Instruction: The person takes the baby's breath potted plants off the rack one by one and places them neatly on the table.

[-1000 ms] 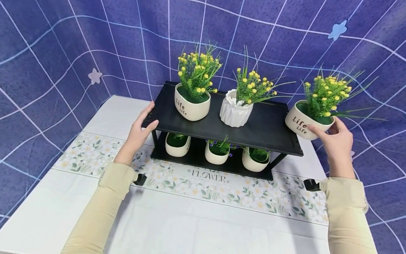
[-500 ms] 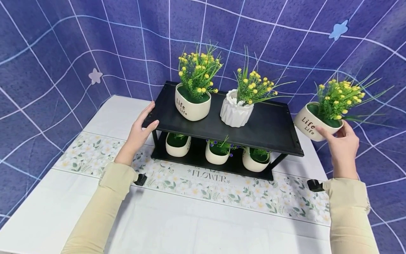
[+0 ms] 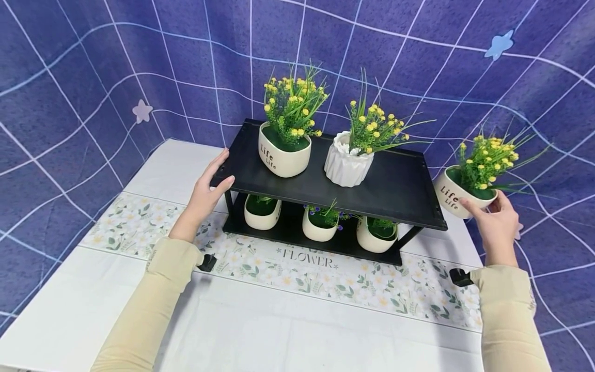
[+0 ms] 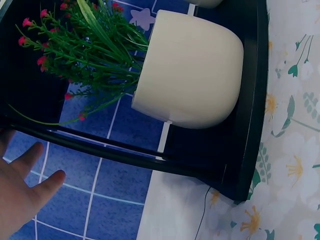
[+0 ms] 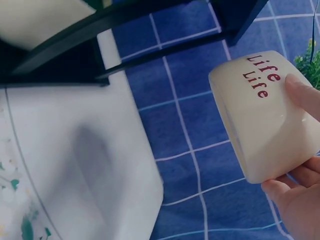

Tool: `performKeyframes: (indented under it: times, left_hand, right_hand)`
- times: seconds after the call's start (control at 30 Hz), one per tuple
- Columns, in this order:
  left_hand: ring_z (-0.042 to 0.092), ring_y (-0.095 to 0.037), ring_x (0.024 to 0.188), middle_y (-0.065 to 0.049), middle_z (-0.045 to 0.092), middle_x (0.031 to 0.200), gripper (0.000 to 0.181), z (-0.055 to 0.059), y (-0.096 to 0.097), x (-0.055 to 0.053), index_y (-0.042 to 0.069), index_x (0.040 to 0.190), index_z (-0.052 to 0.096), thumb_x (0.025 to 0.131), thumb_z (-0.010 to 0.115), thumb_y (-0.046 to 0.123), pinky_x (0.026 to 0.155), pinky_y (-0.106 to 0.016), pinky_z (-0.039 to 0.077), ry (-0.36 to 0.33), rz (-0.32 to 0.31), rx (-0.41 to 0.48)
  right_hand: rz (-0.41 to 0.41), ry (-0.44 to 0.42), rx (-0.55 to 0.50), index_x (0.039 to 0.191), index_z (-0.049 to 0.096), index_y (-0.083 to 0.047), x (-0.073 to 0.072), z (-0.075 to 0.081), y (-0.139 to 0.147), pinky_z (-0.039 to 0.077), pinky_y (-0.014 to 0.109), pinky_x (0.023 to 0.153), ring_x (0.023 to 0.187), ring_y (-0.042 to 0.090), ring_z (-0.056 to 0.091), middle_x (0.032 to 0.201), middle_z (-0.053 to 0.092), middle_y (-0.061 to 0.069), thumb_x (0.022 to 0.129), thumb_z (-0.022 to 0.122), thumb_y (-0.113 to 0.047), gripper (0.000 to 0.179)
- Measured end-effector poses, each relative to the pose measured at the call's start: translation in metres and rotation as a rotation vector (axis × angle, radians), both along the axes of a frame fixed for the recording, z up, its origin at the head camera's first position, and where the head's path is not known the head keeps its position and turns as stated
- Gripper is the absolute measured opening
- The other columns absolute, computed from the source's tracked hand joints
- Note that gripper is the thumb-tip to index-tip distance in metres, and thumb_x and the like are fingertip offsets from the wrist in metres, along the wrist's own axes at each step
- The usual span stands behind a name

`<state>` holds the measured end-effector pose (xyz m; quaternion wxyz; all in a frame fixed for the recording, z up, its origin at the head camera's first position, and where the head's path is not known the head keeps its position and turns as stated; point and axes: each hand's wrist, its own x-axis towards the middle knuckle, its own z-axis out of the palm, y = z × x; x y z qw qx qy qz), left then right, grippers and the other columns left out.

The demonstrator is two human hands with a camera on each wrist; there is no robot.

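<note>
My right hand [image 3: 498, 225] grips a cream flowerpot [image 5: 265, 117] lettered "Life Life", thumb on its front and fingers around its side and base. Yellow artificial flowers [image 3: 490, 163] grow from it. The pot hangs in the air just off the right end of the black two-tier shelf [image 3: 392, 178]. At the shelf's left end, my left hand [image 3: 204, 192] rests at the top board, its fingers extended and thumb apart at the front corner. On the top tier stand another cream "Life Life" pot [image 3: 283, 157] and a white ribbed pot [image 3: 347, 166], both with yellow flowers.
The lower tier bears a left cream pot [image 3: 261, 218], a middle pot [image 3: 319, 230] with purple flowers and a right pot [image 3: 375, 238]. In the left wrist view, red flowers [image 4: 75, 60] show in one pot. Beneath lies a white tablecloth [image 3: 260, 320]; a blue curtain [image 3: 186, 51] hangs behind.
My right hand has carried the cream pot rightward off the shelf's end, then lowered it a little. My left hand has stayed at the shelf's left end.
</note>
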<state>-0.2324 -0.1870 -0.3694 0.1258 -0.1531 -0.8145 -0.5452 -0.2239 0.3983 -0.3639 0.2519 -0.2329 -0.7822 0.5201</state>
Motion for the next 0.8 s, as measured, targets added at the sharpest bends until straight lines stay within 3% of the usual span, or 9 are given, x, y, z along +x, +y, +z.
performKeyframes:
  times: [0.13,0.37,0.57,0.8]
  left_hand:
    - [0.015,-0.032,0.151,-0.015,0.021,0.161,0.059,0.000,0.000,0.000,0.001,0.151,0.029,0.097,0.052,0.010,0.121,-0.056,0.010,0.004,-0.003,0.000]
    - [0.015,-0.031,0.151,-0.014,0.022,0.161,0.060,-0.002,-0.001,-0.003,0.003,0.152,0.029,0.098,0.053,0.014,0.122,-0.056,0.011,0.007,-0.012,0.011]
    - [0.015,-0.032,0.151,-0.015,0.021,0.161,0.060,-0.003,-0.001,-0.004,0.003,0.152,0.029,0.098,0.053,0.014,0.122,-0.056,0.011,-0.001,-0.009,0.012]
    - [0.015,-0.024,0.151,-0.004,0.023,0.162,0.061,-0.027,-0.011,-0.022,0.016,0.153,0.031,0.097,0.056,0.018,0.122,-0.054,0.010,0.007,0.005,0.012]
  right_hand:
    - [0.009,0.003,-0.007,0.112,0.060,-0.026,-0.002,-0.010,0.005,0.041,0.005,0.074,0.093,-0.005,0.053,0.094,0.056,-0.022,0.077,0.081,-0.015,0.043]
    - [0.032,-0.064,0.099,0.113,0.058,-0.030,-0.005,-0.029,0.014,0.038,0.008,0.065,0.081,-0.003,0.048,0.089,0.052,-0.021,0.078,0.081,-0.023,0.043]
    - [0.055,-0.104,0.097,0.113,0.058,-0.031,-0.012,-0.039,0.021,0.039,0.005,0.064,0.082,-0.006,0.049,0.088,0.052,-0.024,0.078,0.081,-0.023,0.044]
    - [0.104,-0.128,0.110,0.113,0.057,-0.031,-0.019,-0.049,0.025,0.038,0.006,0.059,0.080,-0.004,0.046,0.088,0.051,-0.022,0.077,0.082,-0.024,0.044]
